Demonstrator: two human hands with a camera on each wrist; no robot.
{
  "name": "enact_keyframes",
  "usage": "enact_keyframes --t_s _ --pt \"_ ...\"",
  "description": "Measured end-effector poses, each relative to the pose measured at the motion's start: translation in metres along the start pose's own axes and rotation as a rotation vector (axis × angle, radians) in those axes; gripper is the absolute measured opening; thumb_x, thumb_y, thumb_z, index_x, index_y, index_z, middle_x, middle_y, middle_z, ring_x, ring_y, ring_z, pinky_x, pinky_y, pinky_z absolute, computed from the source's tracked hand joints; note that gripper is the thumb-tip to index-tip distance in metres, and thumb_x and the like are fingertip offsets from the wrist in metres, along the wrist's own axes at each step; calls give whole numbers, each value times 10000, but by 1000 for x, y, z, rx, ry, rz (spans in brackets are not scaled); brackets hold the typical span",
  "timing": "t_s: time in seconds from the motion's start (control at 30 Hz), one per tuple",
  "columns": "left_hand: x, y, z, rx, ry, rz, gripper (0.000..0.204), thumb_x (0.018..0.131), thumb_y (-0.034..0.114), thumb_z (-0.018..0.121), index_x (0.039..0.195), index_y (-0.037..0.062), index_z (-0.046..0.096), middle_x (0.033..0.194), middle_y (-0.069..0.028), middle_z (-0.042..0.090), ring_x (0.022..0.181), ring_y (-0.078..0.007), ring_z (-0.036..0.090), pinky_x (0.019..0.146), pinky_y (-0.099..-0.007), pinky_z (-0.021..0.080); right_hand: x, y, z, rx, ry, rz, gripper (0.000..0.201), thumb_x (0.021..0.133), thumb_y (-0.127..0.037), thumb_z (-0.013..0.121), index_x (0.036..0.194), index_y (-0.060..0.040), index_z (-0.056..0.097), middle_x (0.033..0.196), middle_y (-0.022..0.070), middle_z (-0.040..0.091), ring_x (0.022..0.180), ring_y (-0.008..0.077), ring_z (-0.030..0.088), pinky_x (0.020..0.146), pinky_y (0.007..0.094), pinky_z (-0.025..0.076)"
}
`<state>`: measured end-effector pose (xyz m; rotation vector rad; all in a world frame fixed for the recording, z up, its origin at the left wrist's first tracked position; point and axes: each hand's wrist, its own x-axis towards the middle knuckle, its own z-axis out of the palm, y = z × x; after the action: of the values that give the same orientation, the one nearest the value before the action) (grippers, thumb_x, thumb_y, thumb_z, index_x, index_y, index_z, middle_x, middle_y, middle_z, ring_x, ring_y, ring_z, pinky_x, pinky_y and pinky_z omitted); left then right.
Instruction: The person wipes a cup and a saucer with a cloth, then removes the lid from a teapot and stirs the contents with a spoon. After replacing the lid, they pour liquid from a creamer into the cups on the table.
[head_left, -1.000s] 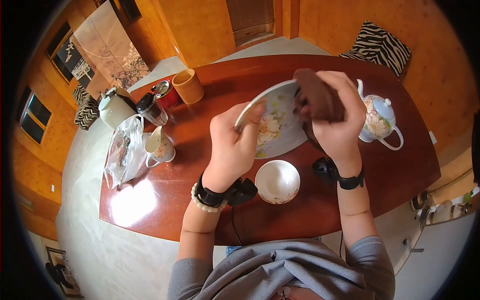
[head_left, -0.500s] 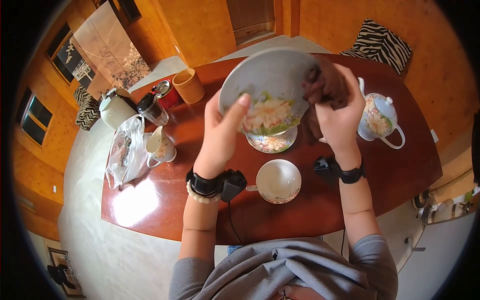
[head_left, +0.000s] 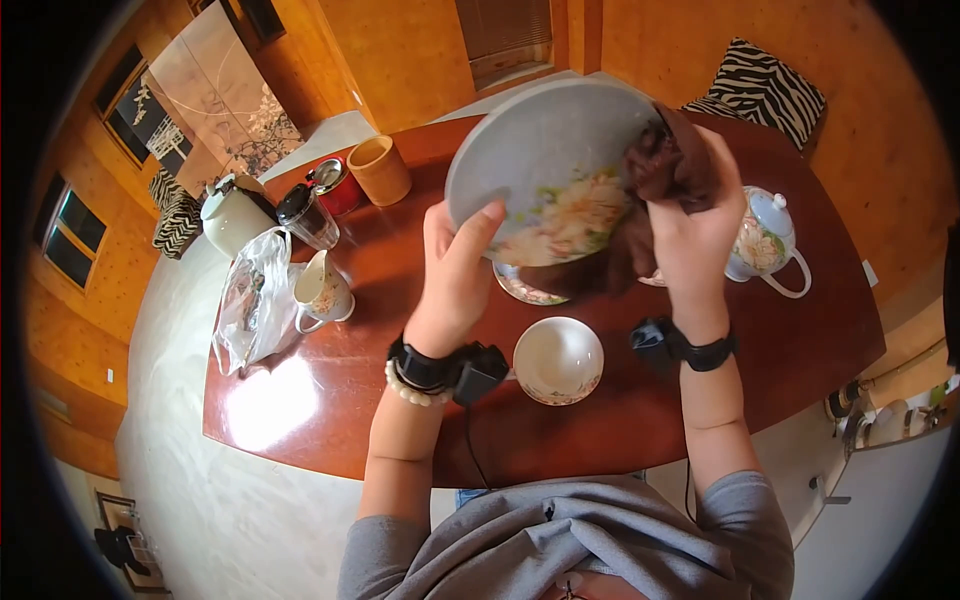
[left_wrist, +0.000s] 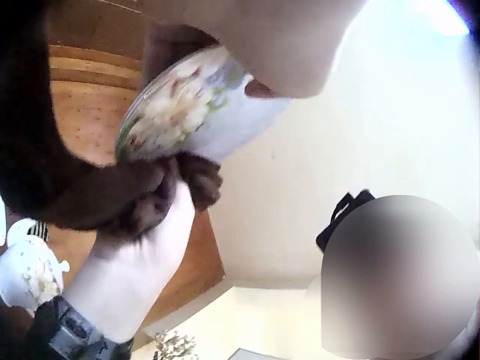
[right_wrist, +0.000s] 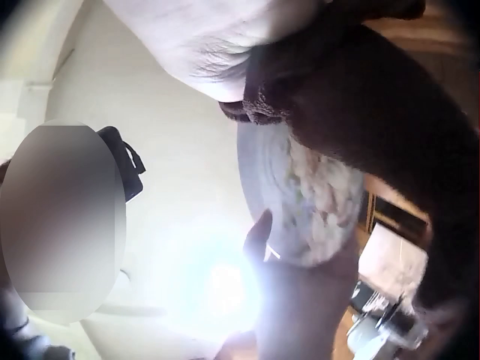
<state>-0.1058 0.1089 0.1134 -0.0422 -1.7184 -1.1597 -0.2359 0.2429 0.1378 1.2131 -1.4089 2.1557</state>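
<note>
Floral plate [head_left: 560, 170] in left hand's grip [head_left: 455, 265], brown cloth [head_left: 670, 170] bunched in right hand's grip [head_left: 700, 235], no legible writing.

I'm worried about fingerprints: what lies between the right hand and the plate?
A bunched brown cloth lies between the right hand and the flowered plate, as the head view shows.

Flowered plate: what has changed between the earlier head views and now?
The plate has moved up the view and turned from steeply tilted to face the head camera more. The brown cloth now spreads under its lower edge. The left hand still grips the plate, the right hand the cloth. Cup and teapot stayed put.
</note>
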Motion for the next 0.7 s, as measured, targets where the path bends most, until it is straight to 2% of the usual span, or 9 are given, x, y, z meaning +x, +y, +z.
enact_keyframes --t_s 0.07,0.27,0.33,0.37,0.4,0.47,0.5,0.6,0.7 --pt "10 12 -6 -403 -123 -302 265 906 191 543 1000 -52 591 847 -23 603 775 -64 508 678 -223 426 -1 -7 -11 -95 -122 -22 398 679 138 537 1059 21 540 938 50 602 889 110 583 799 244 468" --pt "-7 7 10 -263 202 -89 233 911 178 561 961 -44 611 818 -12 601 748 -60 500 635 -220 408 -4 -2 -5 -140 -144 -49 447 679 134 539 1113 26 509 1030 67 580 961 123 564 856 258 446" --pt "-6 12 17 -384 374 -64 245 915 196 559 965 -39 611 847 -27 610 758 -68 514 649 -225 418 -19 0 18 244 56 186 431 705 114 525 1123 25 462 996 53 570 943 118 552 863 259 434" --pt "-4 13 17 -452 391 -40 287 926 235 539 1004 -36 591 915 -61 625 807 -105 561 706 -254 455 -32 5 21 175 30 317 384 731 90 502 1101 21 431 936 37 555 876 109 538 814 251 436" --pt "-3 13 18 -477 416 -48 305 920 259 544 1027 -25 578 944 -66 616 835 -123 567 726 -271 460 -43 8 32 338 15 431 281 738 82 482 1004 1 441 907 28 543 811 101 515 751 239 429" --pt "-1 11 18 -529 461 -63 350 909 306 554 1073 -3 551 1000 -78 598 891 -161 577 765 -305 470 -67 -3 45 420 -102 523 203 736 87 498 880 -46 445 844 21 544 791 97 525 736 236 432" --pt "-2 9 17 -513 459 -93 367 910 323 550 1085 0 541 1014 -76 592 893 -167 578 780 -316 474 -80 -8 54 496 -105 531 191 750 74 531 882 -46 462 827 21 550 786 99 540 734 240 441" --pt "-3 8 21 -500 376 -47 369 938 294 506 1088 -41 546 1016 -110 621 932 -166 589 814 -315 481 -72 -15 54 528 -38 887 259 745 82 564 972 -18 491 878 44 590 831 104 571 762 256 468" --pt "-1 14 27 -499 368 17 357 939 289 509 1066 -42 555 992 -96 624 914 -145 578 800 -288 470 -54 -2 38 611 -92 773 316 737 100 558 1030 0 493 909 53 602 852 108 580 776 258 471"
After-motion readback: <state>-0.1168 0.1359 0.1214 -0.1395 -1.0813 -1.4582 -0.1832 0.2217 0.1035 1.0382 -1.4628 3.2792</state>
